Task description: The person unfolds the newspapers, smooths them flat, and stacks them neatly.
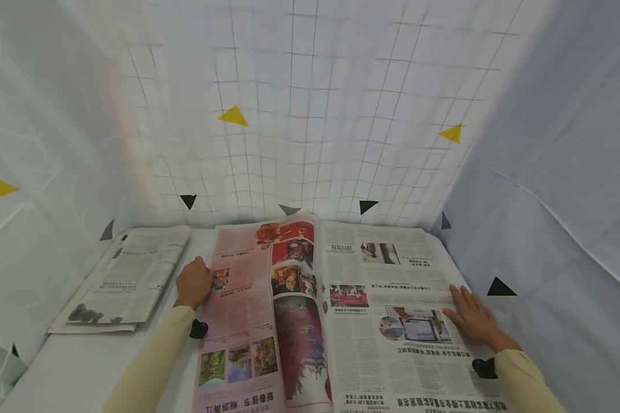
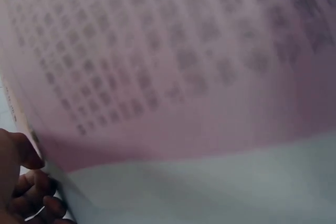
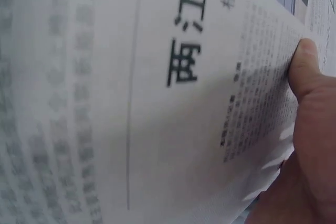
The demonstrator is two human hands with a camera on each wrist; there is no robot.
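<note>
An open newspaper [image 1: 351,344] lies spread on the white surface, its left page pink and its right page whitish. At the left page's outer edge my left hand [image 1: 193,282] pinches the paper; in the left wrist view the thumb [image 2: 29,153] and curled fingers [image 2: 39,195] meet at that edge. My right hand [image 1: 475,318] rests on the outer edge of the right page, fingers extended in the head view. The right wrist view shows the right thumb [image 3: 305,59] on the printed page [image 3: 210,103], which bows up near the camera; the other fingers are hidden there.
A folded newspaper [image 1: 121,281] lies to the left of the left hand. White sheeting with a grid [image 1: 305,115] rises behind the surface, and plain sheeting [image 1: 563,189] closes the right side. Yellow and black triangles mark the sheeting.
</note>
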